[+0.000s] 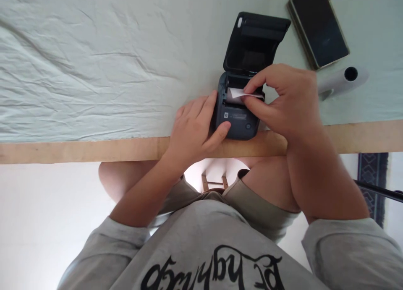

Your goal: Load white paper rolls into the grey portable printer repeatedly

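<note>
A small dark portable printer [241, 128] lies near the table's front edge with its black lid [252, 44] raised away from me. Inside its compartment is a white paper roll [232, 97], partly covered by my fingers. My left hand [197, 122] steadies the printer from the left, fingers along its side and thumb on its front corner. Over the compartment, my right hand [285, 99] pinches the loose end of the paper between thumb and forefinger. That end is lifted into a fold.
A phone-like dark slab [321, 27] with a light rim lies at the upper right. Below it is a white object [341, 82] with a round black opening, partly hidden by my right wrist. A wrinkled pale cloth [94, 71] covers the table behind its bare wooden edge [78, 150].
</note>
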`<state>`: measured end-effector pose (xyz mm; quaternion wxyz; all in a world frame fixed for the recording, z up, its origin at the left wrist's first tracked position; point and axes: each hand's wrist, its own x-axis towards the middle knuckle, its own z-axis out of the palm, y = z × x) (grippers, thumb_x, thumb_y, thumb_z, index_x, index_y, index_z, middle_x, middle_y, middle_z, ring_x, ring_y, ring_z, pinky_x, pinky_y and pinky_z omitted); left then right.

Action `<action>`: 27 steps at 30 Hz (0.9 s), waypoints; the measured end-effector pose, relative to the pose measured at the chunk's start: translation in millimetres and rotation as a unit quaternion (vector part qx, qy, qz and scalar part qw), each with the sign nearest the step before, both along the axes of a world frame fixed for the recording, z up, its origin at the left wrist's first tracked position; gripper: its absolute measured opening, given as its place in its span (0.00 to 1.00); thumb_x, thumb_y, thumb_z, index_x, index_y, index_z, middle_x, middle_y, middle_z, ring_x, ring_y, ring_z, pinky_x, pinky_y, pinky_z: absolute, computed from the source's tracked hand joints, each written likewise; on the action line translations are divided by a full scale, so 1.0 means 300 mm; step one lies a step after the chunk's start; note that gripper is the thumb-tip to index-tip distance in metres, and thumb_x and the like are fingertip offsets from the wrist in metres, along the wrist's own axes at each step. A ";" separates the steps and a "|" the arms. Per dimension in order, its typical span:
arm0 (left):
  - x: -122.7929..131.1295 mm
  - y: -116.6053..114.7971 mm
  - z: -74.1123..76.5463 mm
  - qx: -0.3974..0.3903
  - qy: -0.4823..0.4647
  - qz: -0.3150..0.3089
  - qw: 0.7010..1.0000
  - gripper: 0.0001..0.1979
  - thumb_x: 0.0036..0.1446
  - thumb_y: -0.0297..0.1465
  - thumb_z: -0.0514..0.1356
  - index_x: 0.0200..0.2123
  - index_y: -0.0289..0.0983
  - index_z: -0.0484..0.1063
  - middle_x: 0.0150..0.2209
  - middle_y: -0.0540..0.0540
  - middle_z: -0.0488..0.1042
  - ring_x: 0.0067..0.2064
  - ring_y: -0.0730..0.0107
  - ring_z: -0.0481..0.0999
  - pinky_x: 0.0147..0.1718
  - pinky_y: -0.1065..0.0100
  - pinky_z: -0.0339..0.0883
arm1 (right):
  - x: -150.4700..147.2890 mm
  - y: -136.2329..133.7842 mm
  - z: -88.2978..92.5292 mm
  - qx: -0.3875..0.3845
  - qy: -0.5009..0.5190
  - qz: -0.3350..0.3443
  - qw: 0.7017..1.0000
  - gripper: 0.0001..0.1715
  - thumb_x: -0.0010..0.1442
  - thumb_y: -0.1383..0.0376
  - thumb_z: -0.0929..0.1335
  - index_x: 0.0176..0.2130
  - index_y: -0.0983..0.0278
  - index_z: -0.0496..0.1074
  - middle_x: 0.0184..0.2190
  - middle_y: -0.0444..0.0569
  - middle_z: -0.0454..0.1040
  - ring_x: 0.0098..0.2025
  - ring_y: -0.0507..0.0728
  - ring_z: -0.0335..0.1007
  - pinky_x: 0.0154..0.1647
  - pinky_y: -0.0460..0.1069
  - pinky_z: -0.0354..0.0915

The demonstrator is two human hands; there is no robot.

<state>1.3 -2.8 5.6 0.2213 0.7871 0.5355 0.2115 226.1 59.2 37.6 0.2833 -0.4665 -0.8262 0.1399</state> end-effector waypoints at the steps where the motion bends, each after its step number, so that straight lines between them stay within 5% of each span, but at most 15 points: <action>1: 0.000 0.001 0.003 -0.004 -0.005 0.001 1.000 0.40 0.75 0.56 0.42 0.73 0.32 0.62 0.65 0.29 0.74 0.65 0.39 0.74 0.63 0.48 0.63 | 0.001 -0.008 0.003 -0.004 0.003 0.009 1.000 0.06 0.59 0.64 0.72 0.33 0.53 0.72 0.32 0.43 0.82 0.37 0.62 0.79 0.42 0.60 0.73; 14: 0.011 0.012 0.009 -0.011 -0.029 0.033 0.999 0.39 0.75 0.59 0.43 0.68 0.35 0.67 0.59 0.31 0.77 0.61 0.44 0.77 0.60 0.50 0.67 | -0.013 -0.084 0.003 0.155 -0.004 0.131 0.979 0.12 0.68 0.66 0.71 0.31 0.56 0.69 0.34 0.40 0.82 0.41 0.58 0.77 0.41 0.58 0.64; 18: 0.021 0.006 0.011 -0.006 0.013 0.044 0.999 0.36 0.74 0.55 0.50 0.70 0.34 0.64 0.60 0.31 0.77 0.62 0.42 0.76 0.61 0.50 0.65 | -0.018 -0.080 0.005 0.128 0.033 0.163 0.978 0.12 0.67 0.64 0.71 0.31 0.57 0.69 0.32 0.41 0.81 0.41 0.59 0.78 0.42 0.58 0.68; 22: 0.025 0.001 0.013 -0.006 0.030 0.041 0.999 0.34 0.73 0.52 0.54 0.71 0.34 0.63 0.60 0.31 0.77 0.63 0.42 0.75 0.62 0.51 0.65 | 0.012 -0.040 -0.023 0.118 0.136 0.033 0.983 0.01 0.67 0.63 0.70 0.40 0.55 0.72 0.38 0.47 0.80 0.45 0.61 0.77 0.45 0.58 0.73; 25: 0.023 0.002 0.013 -0.005 0.033 0.033 0.999 0.35 0.72 0.52 0.55 0.71 0.33 0.63 0.61 0.30 0.76 0.63 0.40 0.75 0.62 0.50 0.65 | 0.047 -0.007 -0.059 0.041 0.145 -0.077 0.986 0.18 0.67 0.62 0.68 0.56 0.50 0.68 0.61 0.49 0.73 0.60 0.64 0.74 0.50 0.60 0.75; 27: 0.020 0.003 0.012 -0.007 0.034 0.030 0.999 0.36 0.71 0.52 0.55 0.71 0.34 0.62 0.61 0.31 0.76 0.63 0.40 0.75 0.61 0.49 0.65 | 0.064 0.007 -0.077 -0.037 0.139 -0.066 0.987 0.30 0.69 0.61 0.65 0.66 0.42 0.57 0.73 0.45 0.61 0.70 0.66 0.67 0.59 0.63 0.73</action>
